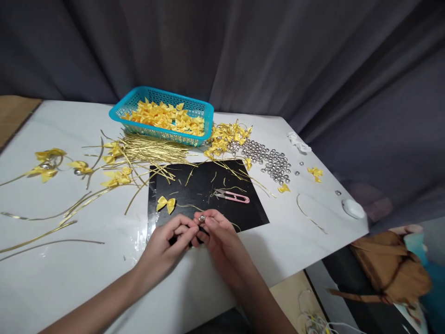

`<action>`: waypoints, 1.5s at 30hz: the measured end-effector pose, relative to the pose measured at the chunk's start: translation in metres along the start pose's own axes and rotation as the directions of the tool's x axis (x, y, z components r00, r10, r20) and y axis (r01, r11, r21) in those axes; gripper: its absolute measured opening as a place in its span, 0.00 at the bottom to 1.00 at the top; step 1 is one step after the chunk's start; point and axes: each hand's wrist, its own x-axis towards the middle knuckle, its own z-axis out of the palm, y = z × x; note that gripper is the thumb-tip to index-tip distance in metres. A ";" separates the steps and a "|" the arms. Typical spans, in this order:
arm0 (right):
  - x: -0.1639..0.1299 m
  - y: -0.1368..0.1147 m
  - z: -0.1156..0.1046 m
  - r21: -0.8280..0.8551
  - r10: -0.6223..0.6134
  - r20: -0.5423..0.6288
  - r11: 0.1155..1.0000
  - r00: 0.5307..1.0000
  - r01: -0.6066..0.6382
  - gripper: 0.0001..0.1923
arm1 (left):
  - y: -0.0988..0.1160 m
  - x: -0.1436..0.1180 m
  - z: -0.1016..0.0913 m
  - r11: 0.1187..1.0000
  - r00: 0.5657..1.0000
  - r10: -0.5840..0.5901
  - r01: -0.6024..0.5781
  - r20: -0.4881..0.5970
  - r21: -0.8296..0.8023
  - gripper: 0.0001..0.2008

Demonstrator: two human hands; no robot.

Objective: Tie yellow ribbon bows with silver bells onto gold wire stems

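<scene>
My right fingers (213,224) pinch one small, shiny silver bead (202,218), probably held up so I can see it. My left fingers (187,237) close in at nine o'clock; I cannot tell whether they grip anything. One yellow satin bow (166,204) lies at ten on one flat black mat (250,215), its darkness likely making scraps easy to spot. One pair of pink-handled snips (227,194) lies at two, apparently for quick reach. At eleven, beyond one heap of thin gold wires (155,150), one turquoise plastic basket (210,116) contains yellow bows (160,116), too overlapped to count. Three silver beads sit apart between two and three on the white worktop (69,273).
</scene>
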 end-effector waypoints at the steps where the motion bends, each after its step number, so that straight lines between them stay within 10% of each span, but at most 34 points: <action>1: 0.000 0.000 0.000 0.002 0.001 -0.001 1.000 1.000 -0.001 0.10 | 0.000 0.000 0.000 1.000 1.000 -0.005 0.005 -0.003 -0.002 0.11; 15: -0.002 0.000 0.002 -0.212 -0.098 0.013 0.972 0.995 0.099 0.19 | 0.004 0.000 -0.001 0.999 0.997 0.050 -0.051 -0.064 -0.012 0.10; 28: -0.006 -0.001 0.002 -0.407 -0.219 0.057 0.886 0.974 0.223 0.07 | 0.005 0.004 -0.001 0.996 0.997 0.034 -0.040 -0.066 -0.085 0.08; 38: -0.006 0.001 0.004 -0.749 -0.401 0.111 0.568 0.909 0.342 0.06 | 0.001 0.005 0.001 0.996 0.998 0.008 -0.014 -0.069 -0.091 0.11; 45: -0.006 0.002 0.002 -0.763 -0.426 0.124 0.536 0.896 0.360 0.05 | 0.003 0.004 0.002 0.997 0.991 0.041 -0.049 -0.126 -0.064 0.09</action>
